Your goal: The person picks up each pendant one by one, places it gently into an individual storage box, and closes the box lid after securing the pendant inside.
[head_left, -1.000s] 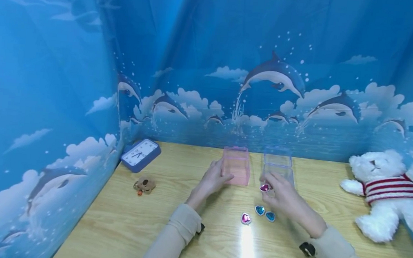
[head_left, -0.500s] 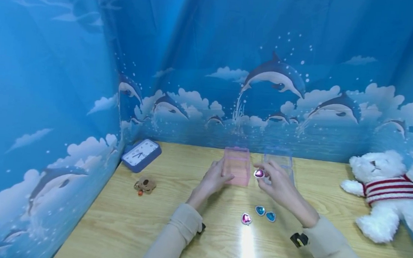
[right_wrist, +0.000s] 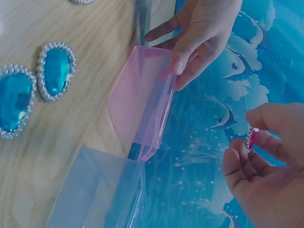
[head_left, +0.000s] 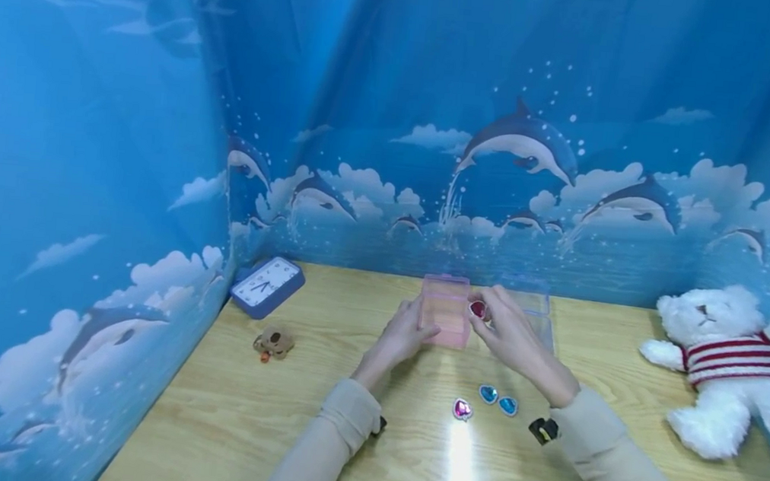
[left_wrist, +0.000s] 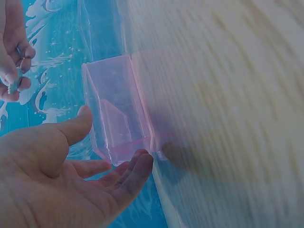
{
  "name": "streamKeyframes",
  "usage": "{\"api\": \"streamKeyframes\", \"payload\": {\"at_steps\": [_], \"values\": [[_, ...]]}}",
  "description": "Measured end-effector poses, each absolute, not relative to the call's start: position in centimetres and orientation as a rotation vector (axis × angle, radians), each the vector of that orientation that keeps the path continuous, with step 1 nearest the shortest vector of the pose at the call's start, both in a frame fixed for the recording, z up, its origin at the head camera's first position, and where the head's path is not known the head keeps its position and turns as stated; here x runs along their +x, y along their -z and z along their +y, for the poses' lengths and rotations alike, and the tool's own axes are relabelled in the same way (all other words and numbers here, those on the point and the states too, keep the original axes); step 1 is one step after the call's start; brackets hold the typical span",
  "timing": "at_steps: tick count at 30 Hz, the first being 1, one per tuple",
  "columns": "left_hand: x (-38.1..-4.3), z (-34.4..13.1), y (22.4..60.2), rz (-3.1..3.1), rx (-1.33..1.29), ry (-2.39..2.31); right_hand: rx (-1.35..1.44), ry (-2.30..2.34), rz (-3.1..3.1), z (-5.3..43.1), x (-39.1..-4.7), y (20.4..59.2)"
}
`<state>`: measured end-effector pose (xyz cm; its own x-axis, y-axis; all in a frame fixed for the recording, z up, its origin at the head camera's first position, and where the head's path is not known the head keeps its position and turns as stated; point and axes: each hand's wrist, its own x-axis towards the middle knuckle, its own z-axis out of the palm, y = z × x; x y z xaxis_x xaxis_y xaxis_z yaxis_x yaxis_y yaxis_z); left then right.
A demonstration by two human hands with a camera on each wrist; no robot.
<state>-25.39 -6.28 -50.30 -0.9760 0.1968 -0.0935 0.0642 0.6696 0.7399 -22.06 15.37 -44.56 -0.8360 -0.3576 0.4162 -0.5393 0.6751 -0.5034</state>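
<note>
Held gem shows edge-on only in wrist views.

No text could be read; marks on the blue-framed clock were too small to decipher.

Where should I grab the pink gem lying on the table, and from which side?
I'd pinch the pink gem by opposite edges of its silver rim, coming down from the near-left side. It lies low and flat, face up, and two blue gems sit close by, beyond it to the right.
</note>
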Motion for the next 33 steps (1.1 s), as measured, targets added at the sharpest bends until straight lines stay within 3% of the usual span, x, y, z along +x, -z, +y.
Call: {"api": "streamKeyframes", "payload": {"at_steps": [18, 33], "values": [[-25.7, -6.4, 50.8, 2.737, 0.278, -1.216, 0.655, -1.143, -2.690, 13.7, -23.9, 43.8], [-25.6, -6.3, 50.6, 2.725, 0.284, -1.266, 0.628, -1.158, -2.784, 12.0, -27.2, 46.2]]}}
